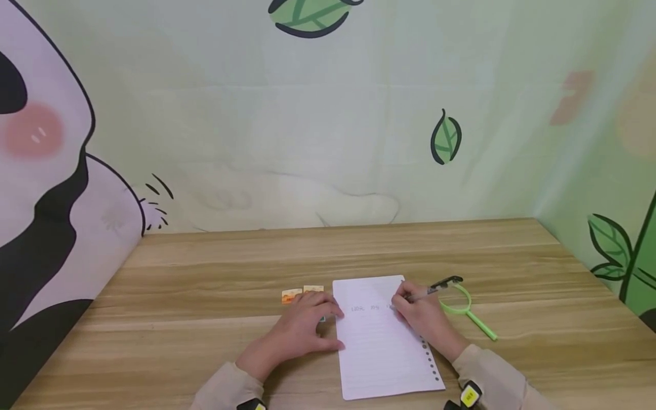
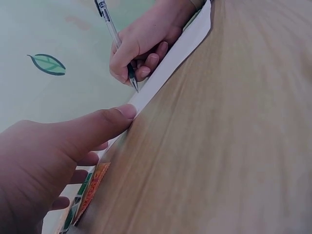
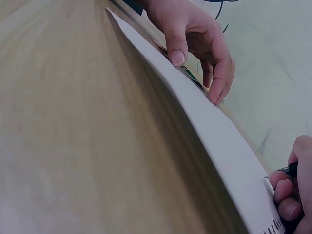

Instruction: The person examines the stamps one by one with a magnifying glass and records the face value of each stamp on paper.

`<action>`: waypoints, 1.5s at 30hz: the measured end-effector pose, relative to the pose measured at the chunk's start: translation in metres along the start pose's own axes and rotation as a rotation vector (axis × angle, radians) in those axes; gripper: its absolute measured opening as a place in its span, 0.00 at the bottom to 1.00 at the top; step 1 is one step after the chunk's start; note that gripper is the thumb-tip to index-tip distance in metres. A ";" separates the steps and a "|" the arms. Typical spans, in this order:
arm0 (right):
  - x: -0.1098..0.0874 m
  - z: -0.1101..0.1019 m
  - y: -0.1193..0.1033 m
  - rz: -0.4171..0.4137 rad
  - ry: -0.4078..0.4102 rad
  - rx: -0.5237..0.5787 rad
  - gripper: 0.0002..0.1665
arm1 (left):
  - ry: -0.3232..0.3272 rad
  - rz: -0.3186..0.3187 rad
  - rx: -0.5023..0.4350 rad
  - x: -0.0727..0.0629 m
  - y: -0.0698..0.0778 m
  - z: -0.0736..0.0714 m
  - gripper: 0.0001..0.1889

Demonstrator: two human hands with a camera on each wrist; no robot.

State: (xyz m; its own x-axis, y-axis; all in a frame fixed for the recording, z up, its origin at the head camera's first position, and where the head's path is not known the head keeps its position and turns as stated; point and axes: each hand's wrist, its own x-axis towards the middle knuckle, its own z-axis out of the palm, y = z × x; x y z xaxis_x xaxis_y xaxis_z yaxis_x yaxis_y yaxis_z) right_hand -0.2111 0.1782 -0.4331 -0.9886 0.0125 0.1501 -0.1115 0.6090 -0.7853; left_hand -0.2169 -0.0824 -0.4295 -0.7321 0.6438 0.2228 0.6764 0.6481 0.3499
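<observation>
Pen (image 1: 433,288) is clamped in the right grip (image 1: 422,313): I record thumb and fingers closed together on its lower barrel, the clear shaft slanting up past the knuckles to a dark clip end. By the left wrist camera I note the nib pointing down at the paper (image 1: 384,353), just beside that grip's fingertips; whether it touches the sheet I cannot tell from my feed.

The paper lies on the worktop (image 1: 179,341) between the two grips, its upper right part under the right one. Faint handwriting (image 1: 365,308) runs in a row directly left of the right grip, too small for me to read with certainty. Punched holes (image 1: 429,359) follow the sheet's right edge, on the near side of the right grip.

Left grip (image 1: 304,324) I find apart, thumb spread well away from the fingers, with thumb tip and fingertips at the paper's left edge. Two small cards (image 1: 292,295), partly orange, lie just beyond this grip; a green item (image 1: 322,319) shows partly at its fingers, its kind unclear to me.

Immediately right of the right grip I log a green magnifying glass (image 1: 482,325), hoop by the pen, handle slanting away to the near right. Beige sleeves (image 1: 228,387) cover both forearms behind the grips.
</observation>
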 end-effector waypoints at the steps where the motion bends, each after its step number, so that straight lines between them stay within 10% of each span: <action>1: 0.000 0.000 0.000 0.003 0.007 0.003 0.08 | -0.002 0.001 0.002 0.000 0.000 0.000 0.22; 45: 0.001 -0.003 0.001 0.079 0.079 0.020 0.06 | 0.001 -0.004 -0.010 -0.001 0.002 -0.001 0.22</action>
State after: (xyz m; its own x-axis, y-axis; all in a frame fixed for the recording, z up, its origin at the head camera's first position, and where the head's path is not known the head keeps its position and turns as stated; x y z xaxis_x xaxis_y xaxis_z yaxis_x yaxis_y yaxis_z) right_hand -0.2120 0.1809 -0.4321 -0.9834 0.1231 0.1335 -0.0362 0.5877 -0.8083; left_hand -0.2150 -0.0824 -0.4281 -0.7351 0.6407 0.2217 0.6723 0.6468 0.3600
